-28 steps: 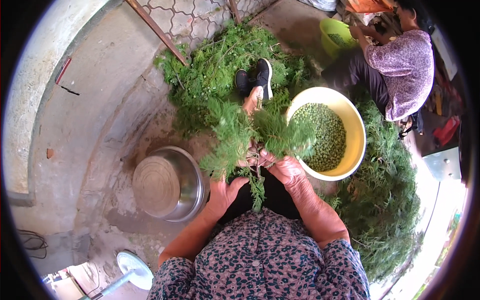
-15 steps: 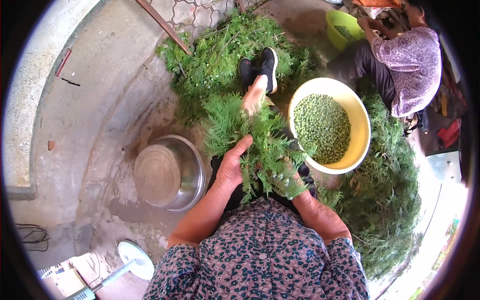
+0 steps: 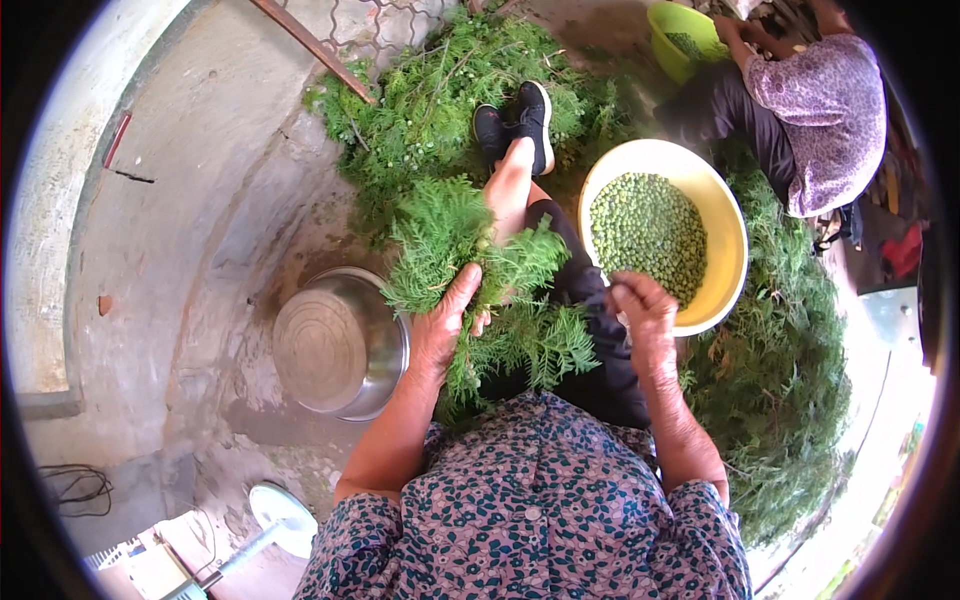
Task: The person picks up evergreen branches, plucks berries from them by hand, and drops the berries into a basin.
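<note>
My left hand (image 3: 446, 318) grips a leafy green conifer branch (image 3: 440, 240) over my lap, and its feathery sprays spread to both sides of the thumb. Away from the branch, my right hand (image 3: 645, 305) is closed at the near rim of a yellow basin (image 3: 728, 255), fingers drawn together. Whatever those fingers hold is hidden or too small to make out. Inside the basin lies a wide layer of small round green cones (image 3: 648, 235).
An upturned steel basin (image 3: 385, 345) stands at my left. Cut greenery (image 3: 470, 90) is heaped beyond my shoes, with another heap (image 3: 770, 420) at my right. At far right a person (image 3: 820, 120) sits by a lime-green basin (image 3: 665, 50). A fan (image 3: 285, 520) is at lower left.
My right hand has left the branch and moved right to the yellow basin's rim. My left hand has shifted slightly left with the branch still in its grip.
</note>
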Motion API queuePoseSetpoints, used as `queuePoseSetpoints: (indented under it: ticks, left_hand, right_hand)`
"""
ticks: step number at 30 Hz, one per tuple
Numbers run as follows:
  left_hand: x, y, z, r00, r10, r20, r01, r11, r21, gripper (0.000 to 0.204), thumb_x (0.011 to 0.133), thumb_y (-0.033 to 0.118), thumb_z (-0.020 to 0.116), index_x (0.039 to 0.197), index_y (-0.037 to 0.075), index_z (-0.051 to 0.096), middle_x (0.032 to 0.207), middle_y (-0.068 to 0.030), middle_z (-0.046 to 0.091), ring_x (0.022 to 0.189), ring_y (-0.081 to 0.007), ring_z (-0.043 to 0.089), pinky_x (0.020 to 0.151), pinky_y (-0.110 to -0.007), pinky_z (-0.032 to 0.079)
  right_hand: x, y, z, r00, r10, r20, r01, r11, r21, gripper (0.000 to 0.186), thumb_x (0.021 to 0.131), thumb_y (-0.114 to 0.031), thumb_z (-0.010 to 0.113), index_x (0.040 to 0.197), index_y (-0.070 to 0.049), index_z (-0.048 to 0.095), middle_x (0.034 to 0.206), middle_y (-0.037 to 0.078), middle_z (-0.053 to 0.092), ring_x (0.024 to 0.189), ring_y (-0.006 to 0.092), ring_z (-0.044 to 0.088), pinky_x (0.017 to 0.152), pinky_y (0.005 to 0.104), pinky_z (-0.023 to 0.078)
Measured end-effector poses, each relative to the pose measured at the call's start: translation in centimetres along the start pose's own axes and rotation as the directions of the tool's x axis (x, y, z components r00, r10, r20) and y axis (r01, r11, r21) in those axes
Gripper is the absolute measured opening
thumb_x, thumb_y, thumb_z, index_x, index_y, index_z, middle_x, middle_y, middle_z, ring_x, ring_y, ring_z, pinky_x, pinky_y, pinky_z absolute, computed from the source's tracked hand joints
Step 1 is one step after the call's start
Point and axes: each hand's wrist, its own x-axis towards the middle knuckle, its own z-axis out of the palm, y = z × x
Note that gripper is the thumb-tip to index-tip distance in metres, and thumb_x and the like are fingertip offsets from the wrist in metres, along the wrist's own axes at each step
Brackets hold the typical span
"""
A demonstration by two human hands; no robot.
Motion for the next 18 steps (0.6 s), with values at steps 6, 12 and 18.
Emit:
queuePoseSetpoints:
  ticks: [6, 12, 18]
  left_hand:
    - [-1.4, -0.1, 2.0, 0.991, 0.005, -0.134, 0.023, 0.979, 0.203, 0.044, 0.083, 0.043, 0.061, 0.100, 0.003, 0.058, 0.074, -0.0054, 0.059, 0.048, -0.0106, 0.051, 0.036, -0.021, 0.037]
    - [-1.5, -0.8, 2.1, 0.944, 0.328, -0.044, -0.285, 0.872, 0.397, 0.039, 0.084, 0.029, 0.063, 0.112, 0.002, 0.056, 0.105, -0.0104, 0.062, 0.098, -0.0233, 0.055, 0.088, -0.035, 0.042]
    - [-2.1, -0.6, 3.2, 0.917, 0.398, 0.034, -0.357, 0.777, 0.519, 0.037, 0.087, 0.027, 0.059, 0.113, 0.001, 0.055, 0.106, -0.0118, 0.060, 0.097, -0.0240, 0.055, 0.086, -0.034, 0.042]
  right_hand:
    - [1.1, -5.8, 5.3, 0.822, -0.534, 0.196, 0.565, 0.807, -0.171, 0.016, 0.078, -0.003, 0.066, 0.094, -0.003, 0.064, 0.084, 0.008, 0.063, 0.075, 0.0137, 0.059, 0.068, 0.0242, 0.046]
    - [0.4, -3.3, 7.7, 0.850, -0.465, 0.246, 0.499, 0.861, -0.095, 0.023, 0.072, -0.005, 0.071, 0.094, -0.003, 0.064, 0.085, 0.007, 0.061, 0.080, 0.0155, 0.057, 0.074, 0.0259, 0.045]
    - [0.4, -2.9, 7.2, 0.865, -0.431, 0.256, 0.450, 0.893, -0.018, 0.022, 0.070, -0.002, 0.072, 0.091, -0.003, 0.065, 0.083, 0.005, 0.059, 0.080, 0.0156, 0.057, 0.076, 0.0257, 0.045]
